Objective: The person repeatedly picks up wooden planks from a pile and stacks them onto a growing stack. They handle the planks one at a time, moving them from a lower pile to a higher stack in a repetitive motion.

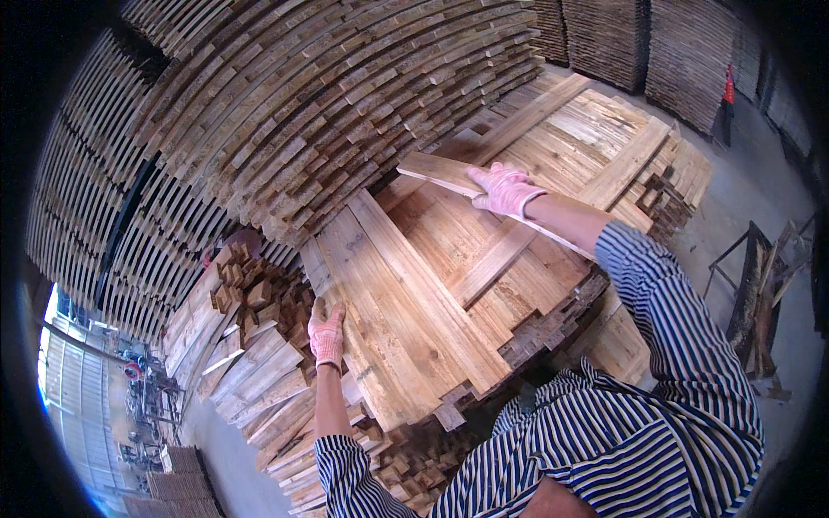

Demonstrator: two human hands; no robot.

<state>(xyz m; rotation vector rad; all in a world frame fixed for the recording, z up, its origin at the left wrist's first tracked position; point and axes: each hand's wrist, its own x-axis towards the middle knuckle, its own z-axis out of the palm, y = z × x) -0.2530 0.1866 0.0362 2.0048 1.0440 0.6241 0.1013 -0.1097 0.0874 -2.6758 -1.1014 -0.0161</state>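
Note:
Both of my hands wear pink knit work gloves. My right hand (pixel 508 190) is closed round a long, narrow wooden plank (pixel 436 170), which slants over the middle of a board stack. My left hand (pixel 326 335) is at the stack's left edge, thumb and fingers apart, touching the side of the outermost board (pixel 367 367). Flat boards lie side by side on top of the stack. Across them run a long batten (pixel 423 293) and a shorter batten (pixel 494 263). The plank's near end is partly hidden by my right forearm.
A tall wall of stacked planks (pixel 337 95) rises just beyond the board stack. Loose boards (pixel 259 371) and a pile of cut ends (pixel 250 289) lie at the left. On the right, a metal stand (pixel 751 293) holding scrap wood is on the concrete floor (pixel 691 220).

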